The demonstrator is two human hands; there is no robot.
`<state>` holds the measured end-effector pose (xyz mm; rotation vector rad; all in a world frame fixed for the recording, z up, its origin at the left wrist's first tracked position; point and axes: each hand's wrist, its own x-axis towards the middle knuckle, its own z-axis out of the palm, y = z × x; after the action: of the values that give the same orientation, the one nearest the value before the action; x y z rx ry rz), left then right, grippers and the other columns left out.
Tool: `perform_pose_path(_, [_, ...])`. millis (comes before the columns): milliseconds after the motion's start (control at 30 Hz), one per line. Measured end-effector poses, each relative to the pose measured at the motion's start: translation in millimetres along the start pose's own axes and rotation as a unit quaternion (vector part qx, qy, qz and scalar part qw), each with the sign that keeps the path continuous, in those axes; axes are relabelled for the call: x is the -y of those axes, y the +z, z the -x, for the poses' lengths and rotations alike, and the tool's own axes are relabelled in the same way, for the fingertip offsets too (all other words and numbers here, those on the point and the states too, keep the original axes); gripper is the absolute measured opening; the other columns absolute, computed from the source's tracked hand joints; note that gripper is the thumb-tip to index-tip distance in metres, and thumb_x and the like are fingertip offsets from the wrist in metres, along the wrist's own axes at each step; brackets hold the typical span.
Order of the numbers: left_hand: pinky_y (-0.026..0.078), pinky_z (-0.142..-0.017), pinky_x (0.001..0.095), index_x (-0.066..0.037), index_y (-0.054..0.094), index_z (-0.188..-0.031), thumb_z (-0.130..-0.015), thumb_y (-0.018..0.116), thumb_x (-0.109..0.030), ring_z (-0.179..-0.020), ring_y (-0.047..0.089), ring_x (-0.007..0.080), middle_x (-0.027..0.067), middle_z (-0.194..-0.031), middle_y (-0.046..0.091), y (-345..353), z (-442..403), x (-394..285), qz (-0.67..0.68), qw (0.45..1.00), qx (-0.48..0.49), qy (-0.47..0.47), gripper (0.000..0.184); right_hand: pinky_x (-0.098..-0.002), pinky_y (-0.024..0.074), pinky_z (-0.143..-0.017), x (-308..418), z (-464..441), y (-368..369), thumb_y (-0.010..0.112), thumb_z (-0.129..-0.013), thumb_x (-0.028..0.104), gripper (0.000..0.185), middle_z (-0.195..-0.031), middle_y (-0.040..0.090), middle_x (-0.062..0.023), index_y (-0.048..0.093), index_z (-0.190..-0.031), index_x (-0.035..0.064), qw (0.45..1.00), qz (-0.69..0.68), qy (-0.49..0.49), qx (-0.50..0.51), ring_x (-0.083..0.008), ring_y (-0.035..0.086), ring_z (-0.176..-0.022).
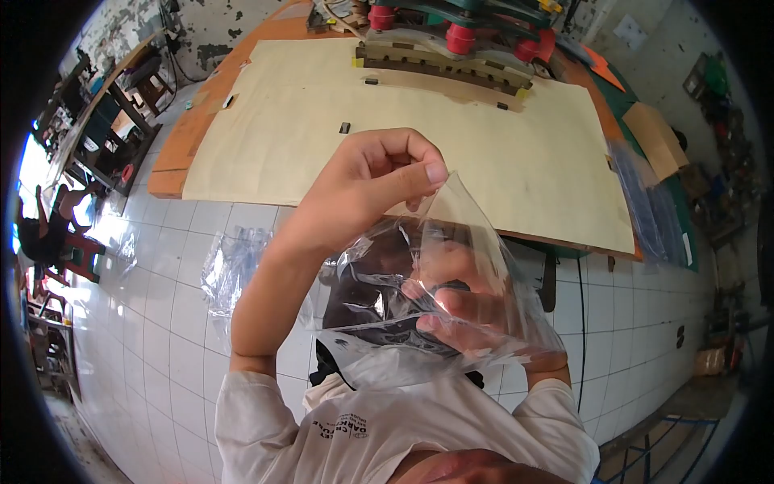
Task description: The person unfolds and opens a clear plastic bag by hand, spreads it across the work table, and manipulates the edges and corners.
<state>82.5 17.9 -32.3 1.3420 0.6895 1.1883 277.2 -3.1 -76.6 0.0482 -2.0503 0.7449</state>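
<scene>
A clear plastic bag (379, 302), glossy and creased, is stretched between my hands above my lap. My left hand (383, 177) pinches its upper corner between thumb and fingertips, near the table's front edge. Lower and to the right, my right hand (468, 298) shows through the clear film with its fingers bent around the plastic. Whether that hand is inside the bag or behind it, I cannot tell. Reflections blur part of its fingers.
Ahead stands a wooden table (169, 169) covered by a cream sheet (274, 121). A green machine frame with red parts (459, 39) and a dark slotted bar (443, 73) sit at its back. Clear plastic (234, 270) lies left, more plastic sheets (649, 202) right. Someone sits far left.
</scene>
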Motion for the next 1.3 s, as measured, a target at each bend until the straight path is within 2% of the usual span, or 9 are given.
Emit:
perform_pose_path(133, [0.038, -0.060, 0.0228, -0.002, 0.060, -0.089, -0.092, 0.064, -0.016, -0.066, 0.049, 0.0084, -0.0005, -0.077, 0.055, 7, 6, 0, -0.016, 0.999, -0.037, 0.010, 0.014, -0.0396, 0.0489, -0.074, -1, 4, 3, 0.073, -0.075, -0.002, 0.060, -0.102, 0.061, -0.0078, 0.060, -0.129, 0.0190, 0.999, -0.015, 0.002, -0.043, -0.0236, 0.061, -0.082])
perform_pose_path(233, [0.037, -0.060, 0.0223, -0.001, 0.062, -0.092, -0.093, 0.062, -0.019, -0.067, 0.049, 0.0080, -0.0010, -0.078, 0.055, 5, 7, -2, 0.013, 1.000, -0.002, 0.010, 0.018, -0.0443, 0.0472, -0.082, 2, 2, -2, 0.073, -0.075, 0.001, 0.052, -0.104, 0.060, -0.0057, 0.065, -0.123, 0.0217, 1.000, 0.018, 0.002, -0.007, -0.0249, 0.059, -0.089])
perform_pose_path(333, [0.037, -0.061, 0.0226, 0.001, 0.064, -0.097, -0.094, 0.061, -0.025, -0.070, 0.050, 0.0083, 0.0006, -0.081, 0.057, 1, 3, -7, 0.022, 0.998, 0.049, 0.015, 0.027, -0.0456, 0.0457, -0.087, 4, 2, -4, 0.074, -0.074, 0.005, 0.047, -0.106, 0.060, -0.0041, 0.069, -0.117, 0.0241, 1.000, 0.008, -0.008, 0.026, -0.0253, 0.058, -0.094])
perform_pose_path(400, [0.038, -0.062, 0.0233, 0.003, 0.065, -0.099, -0.094, 0.060, -0.033, -0.074, 0.051, 0.0098, 0.0043, -0.084, 0.058, -9, -1, 1, 0.034, 0.986, 0.156, 0.048, 0.036, -0.0460, 0.0458, -0.089, 8, 1, -5, 0.073, -0.073, 0.006, 0.050, -0.108, 0.059, -0.0037, 0.068, -0.119, 0.0251, 0.997, 0.029, -0.017, 0.063, -0.0254, 0.057, -0.096])
perform_pose_path(500, [0.041, -0.065, 0.0241, 0.003, 0.066, -0.095, -0.094, 0.062, -0.035, -0.076, 0.052, 0.0120, 0.0078, -0.086, 0.059, -16, -5, 4, 0.056, 0.970, 0.229, 0.060, 0.038, -0.0489, 0.0455, -0.091, 9, -3, -3, 0.073, -0.072, 0.007, 0.053, -0.109, 0.057, -0.0036, 0.066, -0.121, 0.0258, 0.996, -0.019, -0.024, 0.082, -0.0244, 0.057, -0.099])
perform_pose_path(633, [0.042, -0.066, 0.0246, 0.002, 0.066, -0.091, -0.094, 0.063, -0.035, -0.076, 0.052, 0.0128, 0.0088, -0.087, 0.060, -16, -2, 8, 0.051, 0.969, 0.232, 0.071, 0.038, -0.0525, 0.0445, -0.093, 9, -2, 0, 0.073, -0.071, 0.007, 0.056, -0.108, 0.056, -0.0042, 0.065, -0.121, 0.0288, 0.996, -0.020, -0.045, 0.070, -0.0217, 0.057, -0.099])
perform_pose_path(1033, [0.043, -0.066, 0.0241, 0.001, 0.065, -0.091, -0.094, 0.064, -0.024, -0.075, 0.053, 0.0110, 0.0059, -0.086, 0.061, 6, 14, 7, 0.036, 0.993, 0.085, 0.080, 0.025, -0.0547, 0.0404, -0.095, 2, 1, -3, 0.072, -0.068, 0.015, 0.053, -0.104, 0.056, -0.0025, 0.068, -0.117, 0.0331, 0.997, -0.027, -0.065, 0.044, -0.0216, 0.058, -0.095])
perform_pose_path(1267, [0.043, -0.065, 0.0233, 0.001, 0.064, -0.091, -0.096, 0.061, -0.026, -0.073, 0.053, 0.0096, 0.0059, -0.086, 0.062, 10, 6, 12, 0.010, 0.995, 0.077, 0.068, 0.028, -0.0541, 0.0391, -0.095, 1, 7, -6, 0.073, -0.068, 0.013, 0.054, -0.103, 0.056, -0.0018, 0.068, -0.119, 0.0307, 0.997, -0.039, -0.063, 0.034, -0.0216, 0.058, -0.094])
perform_pose_path(1300, [0.042, -0.064, 0.0230, 0.000, 0.063, -0.091, -0.097, 0.060, -0.027, -0.071, 0.052, 0.0089, 0.0053, -0.085, 0.062, 10, 4, 14, 0.000, 0.995, 0.074, 0.068, 0.028, -0.0539, 0.0386, -0.096, 3, 11, -2, 0.074, -0.067, 0.011, 0.055, -0.104, 0.057, -0.0024, 0.068, -0.119, 0.0281, 0.998, -0.058, -0.024, 0.013, -0.0216, 0.058, -0.094])
